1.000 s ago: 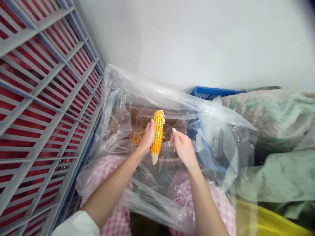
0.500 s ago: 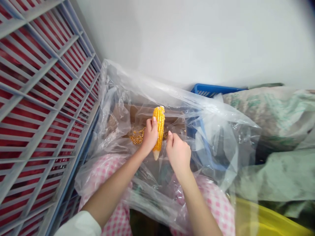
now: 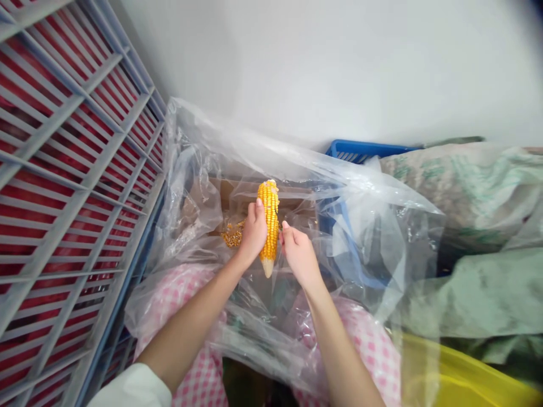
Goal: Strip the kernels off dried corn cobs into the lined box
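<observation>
My left hand (image 3: 253,233) is wrapped round a yellow corn cob (image 3: 270,220), holding it upright with its pale pointed stalk end down. My right hand (image 3: 298,252) is pressed against the cob's right side, fingers curled and thumb on the kernels. Both hands are above a cardboard box (image 3: 229,195) lined with clear plastic sheet (image 3: 365,226). A small heap of loose yellow kernels (image 3: 233,235) lies in the box, just left of my left hand.
A grey metal rack with red behind it (image 3: 63,186) fills the left side. A blue plastic crate (image 3: 360,151) stands behind the box by the white wall. Woven sacks (image 3: 466,198) lie at the right, a yellow bin (image 3: 462,379) at the lower right. Pink checked cloth (image 3: 182,288) covers my lap.
My right hand has moved left from beside the cob and now presses against it. The cob and left hand have shifted slightly left.
</observation>
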